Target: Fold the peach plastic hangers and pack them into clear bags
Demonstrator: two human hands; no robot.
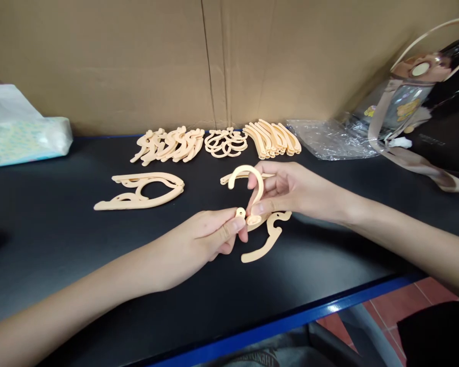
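My right hand (290, 191) pinches a cream plastic hook piece (248, 186), curved like a question mark, and holds it upright above the black table (61, 244). My left hand (208, 237) is closed on a small round cream part (240, 212) at the hook's lower end. Under both hands lies a curved cream arm piece (268, 239). Another flat piece (229, 178) shows behind the hook.
An assembled cream hanger (141, 191) lies to the left. Along the back sit piles of shaped arms (168, 145), hooks (225, 142) and curved strips (273, 137). A tissue pack (23, 137) is far left, a clear plastic bag (329, 137) and a strapped pouch (405, 102) at right. Cardboard wall behind.
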